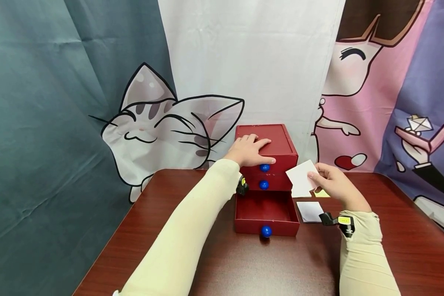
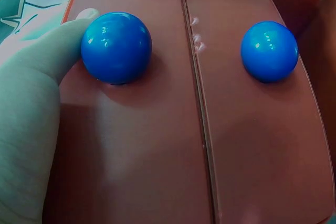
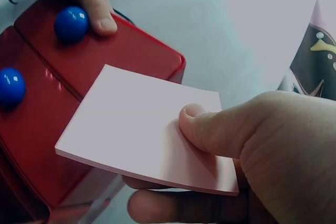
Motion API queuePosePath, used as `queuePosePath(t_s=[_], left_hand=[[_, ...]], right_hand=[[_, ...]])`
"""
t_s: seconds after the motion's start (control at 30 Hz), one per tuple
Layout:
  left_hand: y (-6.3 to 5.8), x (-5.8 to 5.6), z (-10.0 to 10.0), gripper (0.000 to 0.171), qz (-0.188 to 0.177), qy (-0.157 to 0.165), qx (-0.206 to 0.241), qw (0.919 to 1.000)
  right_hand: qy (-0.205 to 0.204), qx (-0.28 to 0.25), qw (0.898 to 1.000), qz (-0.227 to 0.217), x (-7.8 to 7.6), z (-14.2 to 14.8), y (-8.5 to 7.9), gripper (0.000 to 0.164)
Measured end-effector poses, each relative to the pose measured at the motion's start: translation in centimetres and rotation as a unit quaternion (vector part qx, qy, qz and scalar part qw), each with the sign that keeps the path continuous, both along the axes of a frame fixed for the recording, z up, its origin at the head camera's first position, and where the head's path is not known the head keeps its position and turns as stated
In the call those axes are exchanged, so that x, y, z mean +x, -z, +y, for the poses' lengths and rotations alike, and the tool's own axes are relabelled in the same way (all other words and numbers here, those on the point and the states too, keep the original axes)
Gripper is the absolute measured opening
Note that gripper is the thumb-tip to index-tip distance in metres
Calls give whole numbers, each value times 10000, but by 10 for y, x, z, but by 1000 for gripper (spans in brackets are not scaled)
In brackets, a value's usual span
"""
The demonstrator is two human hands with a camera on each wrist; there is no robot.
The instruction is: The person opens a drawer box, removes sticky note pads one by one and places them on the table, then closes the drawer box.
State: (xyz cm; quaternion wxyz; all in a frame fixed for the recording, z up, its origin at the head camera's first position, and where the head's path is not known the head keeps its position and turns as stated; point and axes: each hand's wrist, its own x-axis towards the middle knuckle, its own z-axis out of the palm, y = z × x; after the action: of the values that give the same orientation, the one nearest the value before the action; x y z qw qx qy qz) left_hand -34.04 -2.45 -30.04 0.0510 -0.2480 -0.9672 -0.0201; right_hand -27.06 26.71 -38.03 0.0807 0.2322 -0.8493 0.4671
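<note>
A red drawer box [image 1: 277,139] with blue knobs stands on the table, its bottom drawer [image 1: 265,205] pulled out with a bare floor. My left hand [image 1: 248,151] rests on top of the box, fingers spread. Its thumb [image 2: 44,51] reaches over the front edge beside the top knob [image 2: 116,48]. To the right of the box, my right hand [image 1: 331,181] pinches a pale, square pad of note paper [image 3: 131,124] between the thumb on top and fingers beneath. The pad is raised and tilted, its edge toward the box.
Beside the open drawer lies a white paper pad [image 1: 310,211]. Behind it are another white pad [image 1: 299,192] and a yellow one [image 1: 322,193], both partly covered by the right hand and its pad. A cartoon-printed curtain [image 1: 259,61] hangs behind the brown table [image 1: 251,263].
</note>
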Motion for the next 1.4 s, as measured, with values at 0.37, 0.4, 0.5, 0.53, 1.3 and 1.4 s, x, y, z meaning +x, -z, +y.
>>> queuePosePath(t_s=[0.37, 0.4, 0.5, 0.53, 1.3, 1.4], left_hand=[[0, 3, 0, 83, -80, 44, 81, 9999], [0, 3, 0, 83, -72, 37, 66, 9999], [-1, 3, 0, 83, -54, 15, 62, 10000], [-2, 3, 0, 83, -49, 17, 61, 10000], [-3, 2, -1, 83, -87, -29, -25, 10000], [-3, 2, -1, 83, -82, -8, 14, 10000]], right_hand=[[465, 83, 9988, 94, -1, 21, 8, 21], [442, 67, 9990, 96, -1, 23, 8, 20], [478, 21, 9988, 109, 0, 32, 9, 20], [527, 4, 9986, 89, 1, 35, 10, 20], [1425, 687, 9783, -1340, 2, 86, 48, 35], [1407, 823, 9756, -1471, 2, 89, 55, 36]])
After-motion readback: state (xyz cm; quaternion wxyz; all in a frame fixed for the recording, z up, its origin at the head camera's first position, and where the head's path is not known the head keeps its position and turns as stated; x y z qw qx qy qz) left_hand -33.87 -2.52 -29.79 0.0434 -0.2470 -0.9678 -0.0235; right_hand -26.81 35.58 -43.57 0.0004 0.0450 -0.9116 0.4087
